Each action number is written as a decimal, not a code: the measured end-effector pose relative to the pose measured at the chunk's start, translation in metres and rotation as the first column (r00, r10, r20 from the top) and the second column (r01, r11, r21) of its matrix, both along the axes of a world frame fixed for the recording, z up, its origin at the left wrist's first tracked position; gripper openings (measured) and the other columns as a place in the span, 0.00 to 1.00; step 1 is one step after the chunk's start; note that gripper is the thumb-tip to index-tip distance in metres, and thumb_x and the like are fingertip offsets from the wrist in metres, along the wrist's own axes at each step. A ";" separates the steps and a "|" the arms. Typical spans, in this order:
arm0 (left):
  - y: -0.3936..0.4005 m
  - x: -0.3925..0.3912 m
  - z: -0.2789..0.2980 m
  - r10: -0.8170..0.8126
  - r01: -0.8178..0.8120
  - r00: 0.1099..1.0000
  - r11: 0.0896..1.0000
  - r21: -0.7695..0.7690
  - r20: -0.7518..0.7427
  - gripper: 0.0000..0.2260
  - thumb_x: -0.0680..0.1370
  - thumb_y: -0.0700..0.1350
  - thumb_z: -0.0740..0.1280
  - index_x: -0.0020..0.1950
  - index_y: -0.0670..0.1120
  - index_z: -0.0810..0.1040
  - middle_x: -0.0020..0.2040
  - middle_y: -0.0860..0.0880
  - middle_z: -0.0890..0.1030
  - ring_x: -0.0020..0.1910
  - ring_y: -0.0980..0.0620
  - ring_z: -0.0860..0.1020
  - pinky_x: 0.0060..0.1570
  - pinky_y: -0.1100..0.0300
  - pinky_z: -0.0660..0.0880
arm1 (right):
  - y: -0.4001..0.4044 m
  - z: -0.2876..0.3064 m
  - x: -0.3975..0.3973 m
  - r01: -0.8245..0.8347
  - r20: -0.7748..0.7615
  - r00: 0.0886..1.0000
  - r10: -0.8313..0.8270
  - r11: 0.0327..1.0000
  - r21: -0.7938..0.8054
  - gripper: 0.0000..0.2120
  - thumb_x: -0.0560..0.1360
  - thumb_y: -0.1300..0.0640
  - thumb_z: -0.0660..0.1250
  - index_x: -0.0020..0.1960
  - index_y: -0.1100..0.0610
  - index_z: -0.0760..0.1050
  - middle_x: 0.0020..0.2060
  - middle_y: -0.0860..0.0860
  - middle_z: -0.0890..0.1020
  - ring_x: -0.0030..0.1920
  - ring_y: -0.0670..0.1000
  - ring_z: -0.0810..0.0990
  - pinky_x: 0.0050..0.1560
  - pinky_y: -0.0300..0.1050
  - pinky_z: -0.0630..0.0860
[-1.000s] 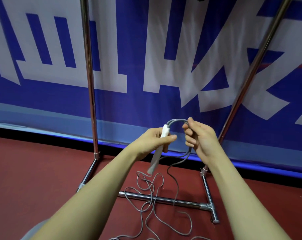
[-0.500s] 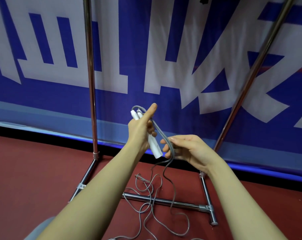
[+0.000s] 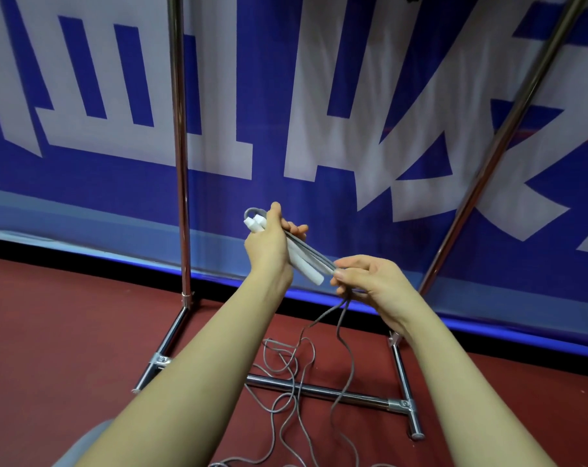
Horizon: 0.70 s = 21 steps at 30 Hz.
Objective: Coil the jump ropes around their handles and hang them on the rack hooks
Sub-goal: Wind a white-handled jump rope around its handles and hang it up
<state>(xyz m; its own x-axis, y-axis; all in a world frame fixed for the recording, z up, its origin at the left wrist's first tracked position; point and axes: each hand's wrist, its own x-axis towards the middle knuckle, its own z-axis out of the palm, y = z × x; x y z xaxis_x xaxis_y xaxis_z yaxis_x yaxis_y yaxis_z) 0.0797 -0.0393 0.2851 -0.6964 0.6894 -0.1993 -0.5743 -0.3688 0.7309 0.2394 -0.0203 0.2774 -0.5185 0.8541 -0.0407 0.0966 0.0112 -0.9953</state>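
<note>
My left hand (image 3: pixel 269 246) grips the two white jump rope handles (image 3: pixel 306 269) side by side, tilted down to the right. The grey rope (image 3: pixel 314 256) loops over their top ends and runs taut along them to my right hand (image 3: pixel 370 281), which pinches both strands just past the lower handle ends. From there the rope drops in a loose tangle (image 3: pixel 292 369) onto the red floor. The chrome rack (image 3: pixel 180 163) stands behind my hands; its hooks are out of view.
The rack's base crossbar (image 3: pixel 319 390) and right foot (image 3: pixel 407 389) lie on the red floor (image 3: pixel 67 332) under the rope tangle. A slanted chrome pole (image 3: pixel 494 146) rises at the right. A blue and white banner (image 3: pixel 353 96) covers the wall behind.
My left hand has lowered a little with the handles. My right hand has slid down the rope and pulled both strands taut along the handles.
</note>
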 end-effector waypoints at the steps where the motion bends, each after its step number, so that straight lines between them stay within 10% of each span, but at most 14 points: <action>1: 0.002 0.001 0.000 0.002 -0.002 1.000 1.000 0.021 0.027 0.17 0.79 0.47 0.67 0.32 0.44 0.69 0.26 0.50 0.71 0.24 0.53 0.76 0.34 0.58 0.77 | 0.000 -0.001 -0.003 0.046 0.017 0.999 -0.047 0.999 0.020 0.08 0.74 0.67 0.68 0.53 0.63 0.76 0.32 0.52 0.82 0.31 0.48 0.78 0.39 0.36 0.78; 10: 0.008 0.004 0.001 -0.047 -0.027 0.966 0.960 0.279 0.253 0.18 0.75 0.43 0.72 0.29 0.45 0.68 0.24 0.49 0.63 0.22 0.52 0.65 0.32 0.59 0.74 | -0.003 -0.009 -0.016 0.234 -0.018 0.970 -0.241 0.921 0.312 0.10 0.74 0.65 0.69 0.39 0.52 0.79 0.30 0.50 0.77 0.29 0.44 0.71 0.34 0.35 0.69; 13: 0.009 0.004 0.001 -0.093 -0.018 0.947 0.940 0.340 0.307 0.21 0.76 0.43 0.71 0.27 0.46 0.66 0.23 0.50 0.64 0.21 0.53 0.65 0.35 0.58 0.75 | -0.006 -0.011 -0.017 0.263 -0.121 0.964 -0.236 0.910 0.320 0.12 0.72 0.67 0.71 0.50 0.53 0.81 0.30 0.41 0.80 0.30 0.37 0.74 0.37 0.30 0.72; 21: 0.012 0.017 -0.003 -0.222 0.080 0.912 0.920 0.383 0.344 0.25 0.78 0.51 0.67 0.22 0.43 0.71 0.25 0.48 0.73 0.27 0.52 0.77 0.45 0.54 0.78 | 0.000 -0.019 -0.015 0.383 -0.285 0.910 -0.301 0.873 0.303 0.20 0.72 0.68 0.71 0.63 0.60 0.76 0.39 0.57 0.74 0.37 0.47 0.75 0.38 0.38 0.79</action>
<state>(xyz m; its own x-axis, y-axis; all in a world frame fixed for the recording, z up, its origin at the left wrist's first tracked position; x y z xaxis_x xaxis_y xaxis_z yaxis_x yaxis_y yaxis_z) 0.0969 -0.0275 0.2821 -0.5003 0.8535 -0.1458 -0.8468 -0.4472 0.2878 0.2248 -0.0199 0.2585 -0.1511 0.9170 0.3692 -0.0643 0.3636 -0.9294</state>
